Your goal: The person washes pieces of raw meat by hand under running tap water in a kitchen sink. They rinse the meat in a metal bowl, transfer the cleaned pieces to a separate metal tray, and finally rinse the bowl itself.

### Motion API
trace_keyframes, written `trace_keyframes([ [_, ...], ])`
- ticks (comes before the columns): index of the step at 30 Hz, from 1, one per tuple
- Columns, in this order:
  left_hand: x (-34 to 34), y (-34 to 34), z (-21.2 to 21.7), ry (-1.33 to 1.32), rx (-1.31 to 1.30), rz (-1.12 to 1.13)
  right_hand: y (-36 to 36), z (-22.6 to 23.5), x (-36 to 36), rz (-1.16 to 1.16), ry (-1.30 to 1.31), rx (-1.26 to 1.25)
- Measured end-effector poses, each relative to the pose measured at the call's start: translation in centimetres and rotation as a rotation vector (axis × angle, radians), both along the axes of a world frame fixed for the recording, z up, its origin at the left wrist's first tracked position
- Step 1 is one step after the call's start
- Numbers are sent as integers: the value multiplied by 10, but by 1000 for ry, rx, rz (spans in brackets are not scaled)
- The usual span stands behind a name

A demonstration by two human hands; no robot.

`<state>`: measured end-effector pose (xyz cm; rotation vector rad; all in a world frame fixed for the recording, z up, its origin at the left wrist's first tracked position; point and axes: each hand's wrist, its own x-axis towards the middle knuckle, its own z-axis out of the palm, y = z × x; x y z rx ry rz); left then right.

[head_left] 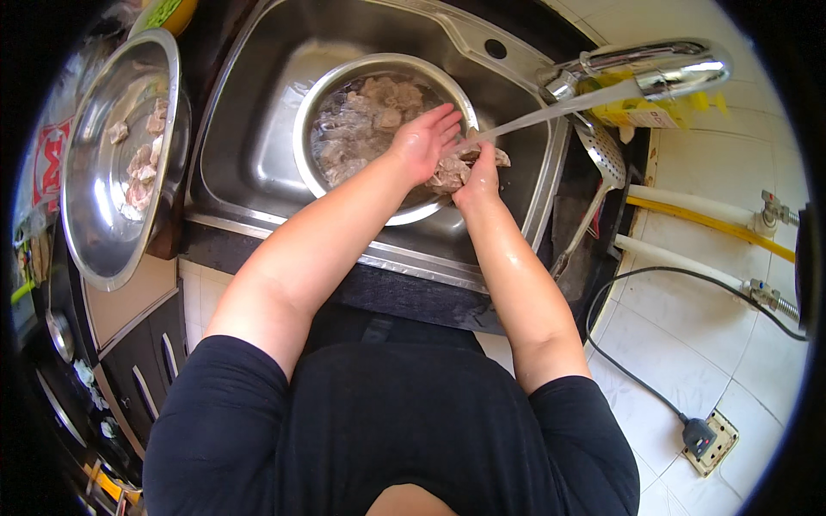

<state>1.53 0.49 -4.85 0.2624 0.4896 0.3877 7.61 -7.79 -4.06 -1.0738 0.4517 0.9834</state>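
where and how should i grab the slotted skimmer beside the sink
Probably best by its long handle, coming from the near side: the handle points back toward the person, while the wide perforated head lies at the far end.

slotted skimmer [605, 157] | yellow pipe [714, 225] | black plug [698, 437] in wall socket [724, 435]

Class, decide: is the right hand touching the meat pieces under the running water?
Touching: the head view shows the meat pieces held in the right hand, its thumb lying across them.
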Motion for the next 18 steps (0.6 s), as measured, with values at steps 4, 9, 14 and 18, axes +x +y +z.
trace_keyframes([
  [4, 18, -7, 24, 162, 403, -239, -6, -7, 10, 54, 93, 81],
  [9, 16, -9, 12, 630, 871, -397, -1, -1, 14, 10, 104, 63],
  [14, -26, -15, 43, 525, 148, -628, 12, 9, 5, 75, 32, 38],
  [18, -51, -5, 32, 519, 153, -526, 17, 16, -8, 233, -354, 39],
])
